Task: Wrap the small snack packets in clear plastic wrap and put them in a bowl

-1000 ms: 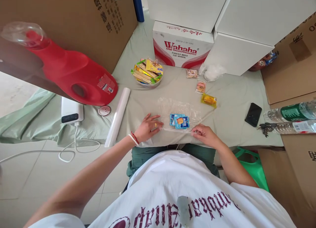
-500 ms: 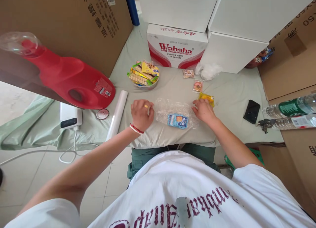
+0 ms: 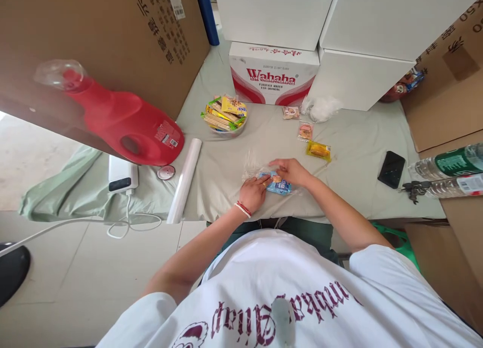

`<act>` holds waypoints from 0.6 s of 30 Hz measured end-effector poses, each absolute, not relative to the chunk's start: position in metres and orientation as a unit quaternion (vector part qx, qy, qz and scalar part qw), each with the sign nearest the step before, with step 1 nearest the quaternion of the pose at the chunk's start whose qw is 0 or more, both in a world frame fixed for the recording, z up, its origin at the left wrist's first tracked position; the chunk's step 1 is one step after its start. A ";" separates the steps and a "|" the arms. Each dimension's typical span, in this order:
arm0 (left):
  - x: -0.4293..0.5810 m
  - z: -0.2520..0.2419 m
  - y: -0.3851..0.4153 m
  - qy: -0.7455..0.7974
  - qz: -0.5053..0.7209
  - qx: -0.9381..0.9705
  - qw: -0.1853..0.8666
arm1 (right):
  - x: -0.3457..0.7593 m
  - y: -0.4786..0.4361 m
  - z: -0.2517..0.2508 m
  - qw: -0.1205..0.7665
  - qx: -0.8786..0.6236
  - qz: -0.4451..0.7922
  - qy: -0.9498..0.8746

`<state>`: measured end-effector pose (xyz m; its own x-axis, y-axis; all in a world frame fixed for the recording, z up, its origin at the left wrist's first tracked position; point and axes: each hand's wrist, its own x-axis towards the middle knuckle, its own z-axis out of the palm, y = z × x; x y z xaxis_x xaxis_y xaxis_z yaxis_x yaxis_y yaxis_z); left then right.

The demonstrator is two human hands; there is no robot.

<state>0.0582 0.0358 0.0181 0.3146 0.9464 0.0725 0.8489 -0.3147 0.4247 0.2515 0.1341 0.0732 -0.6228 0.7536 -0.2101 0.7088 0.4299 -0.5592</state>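
Note:
A blue snack packet [image 3: 281, 186] lies on a sheet of clear plastic film [image 3: 249, 173] near the table's front edge. My left hand [image 3: 253, 194] rests on the packet's left end, its fingers stretched out flat. Over the packet's upper right part is my right hand [image 3: 293, 172], fingers bent and drawn together on the film, whose right side is folded in over the packet. The right fingertips are partly hidden. Further back and to the right lie a yellow snack packet [image 3: 319, 150] and a pink-wrapped snack [image 3: 305, 131].
A bowl of snacks [image 3: 226, 133] stands back left, near a roll of plastic film [image 3: 184, 179] and a red jug [image 3: 132, 121]. A Wahaha carton [image 3: 274, 76] closes off the back. On the right are a black phone [image 3: 391, 169] and plastic bottles [image 3: 453, 163].
My left hand has moved right onto the blue packet. My right hand has moved left over it, bringing the film's right side along. The view has shifted slightly.

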 end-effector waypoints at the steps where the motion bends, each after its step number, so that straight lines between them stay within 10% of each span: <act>1: 0.059 0.015 0.034 0.566 0.174 0.788 0.169 | 0.254 0.122 0.071 0.029 -0.392 0.303 -0.868; 8: 0.031 0.001 0.041 0.673 0.391 0.563 0.279 | 0.260 0.060 0.044 -0.024 -0.355 0.153 -0.922; 18: 0.028 0.028 0.052 0.770 0.318 0.511 0.210 | 0.256 0.040 0.025 0.044 -0.420 0.133 -0.897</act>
